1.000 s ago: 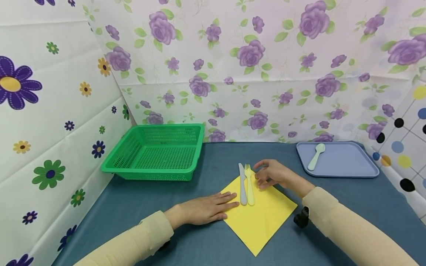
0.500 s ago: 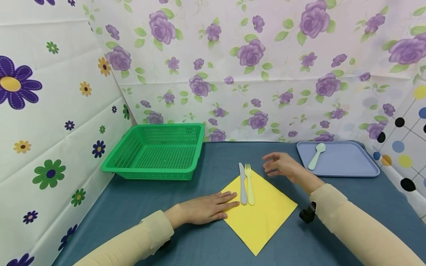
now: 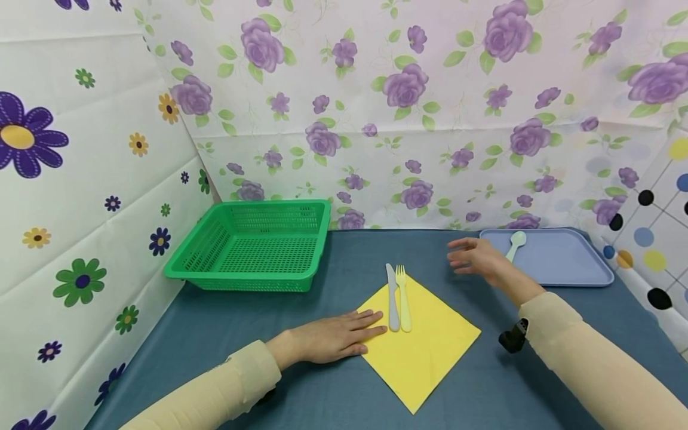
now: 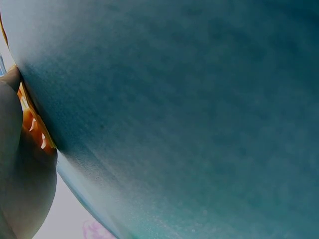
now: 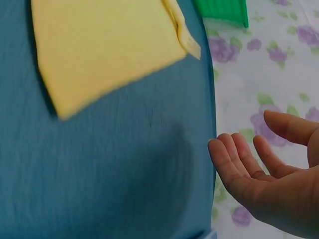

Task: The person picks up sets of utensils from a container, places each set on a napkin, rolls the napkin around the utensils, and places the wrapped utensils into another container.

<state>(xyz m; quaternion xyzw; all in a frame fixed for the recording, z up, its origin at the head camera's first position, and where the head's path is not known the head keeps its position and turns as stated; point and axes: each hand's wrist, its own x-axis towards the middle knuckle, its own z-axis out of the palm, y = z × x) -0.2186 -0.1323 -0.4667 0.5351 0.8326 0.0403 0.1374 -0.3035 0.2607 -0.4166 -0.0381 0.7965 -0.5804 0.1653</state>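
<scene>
A yellow napkin [image 3: 424, 352] lies diamond-wise on the blue-covered table. Side by side on it rest a grey knife [image 3: 393, 301] and a pale yellow fork [image 3: 403, 301], their upper ends past its edge. My left hand [image 3: 335, 338] presses flat on the napkin's left corner with fingers spread, fingertips just left of the knife. To the right, my right hand [image 3: 478, 260] hangs over the table by the tray's left edge, fingers loosely bent and holding nothing. A pale green spoon [image 3: 517, 240] lies on the lavender tray [image 3: 570, 263], its handle partly hidden behind this hand.
A green plastic basket [image 3: 258, 251] stands at the back left, with nothing visible inside. Flowered cloth [image 3: 365, 113] hangs behind the table and along its left side. Beneath my right sleeve shows a black wrist camera [image 3: 513, 337].
My right hand has moved from beside the fork, off the napkin, right and back toward the tray, now covering part of the spoon's handle. My left hand, the napkin and the cutlery stay put.
</scene>
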